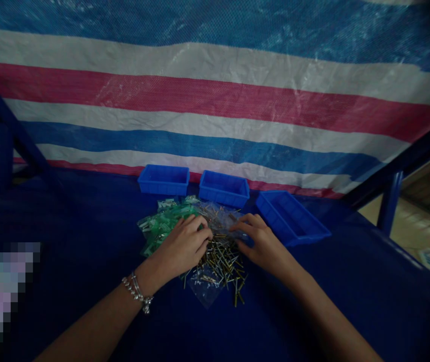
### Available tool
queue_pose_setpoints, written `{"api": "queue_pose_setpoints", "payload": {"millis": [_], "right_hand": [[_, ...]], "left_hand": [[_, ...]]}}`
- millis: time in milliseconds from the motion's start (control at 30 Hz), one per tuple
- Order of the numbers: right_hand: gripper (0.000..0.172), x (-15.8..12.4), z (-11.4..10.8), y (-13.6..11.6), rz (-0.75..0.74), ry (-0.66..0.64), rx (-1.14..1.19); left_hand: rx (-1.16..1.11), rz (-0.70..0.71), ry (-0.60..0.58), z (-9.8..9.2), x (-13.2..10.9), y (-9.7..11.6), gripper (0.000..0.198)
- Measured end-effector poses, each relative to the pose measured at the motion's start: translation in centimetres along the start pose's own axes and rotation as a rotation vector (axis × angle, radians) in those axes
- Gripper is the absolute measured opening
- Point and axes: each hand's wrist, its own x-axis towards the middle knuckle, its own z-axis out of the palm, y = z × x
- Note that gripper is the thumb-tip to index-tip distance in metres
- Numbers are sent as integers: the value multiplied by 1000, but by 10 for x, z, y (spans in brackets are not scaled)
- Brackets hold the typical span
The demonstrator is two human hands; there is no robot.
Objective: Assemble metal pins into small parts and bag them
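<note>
A loose heap of screws (pixel 224 264), long and thin, in gold and silver tones, lies on the dark blue table. Over its far side spreads a clear plastic bag (pixel 225 217). My right hand (pixel 263 240) has its fingers and thumb around the bag's right edge. My left hand (pixel 189 242), with a silver bracelet at the wrist, is curled at the heap's left side; whatever its fingertips hold is hidden. Green-and-clear packets (pixel 158 223) are piled beside and partly behind it. Another small clear bag (pixel 205 289) with little metal pieces lies in front.
Three blue plastic bins stand behind the heap: a left bin (pixel 164 187), a middle bin (pixel 224 195) and an angled right bin (pixel 301 232). A striped tarp (pixel 199 95) hangs behind them. Blue metal posts (pixel 386 201) rise at both sides.
</note>
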Motion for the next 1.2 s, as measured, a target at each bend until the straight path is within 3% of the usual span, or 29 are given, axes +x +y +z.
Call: {"api": "queue_pose_setpoints", "payload": {"millis": [133,267,600,967,1200], "right_hand": [[23,1,-6,-7,-19,-20,108],[10,0,-11,-21,6,-136,288],[8,0,-3,-36,127,-299,134],[9,0,4,-34,223,-304,260],[8,2,1,-34,162,-146,298]], "left_hand": [[4,3,-3,1,0,-1,14],[9,2,-17,2,-1,-2,14],[20,-3,-38,2,0,-1,14],[-4,15,10,5,-1,-3,14],[-66,39,58,-3,0,3,13]]}}
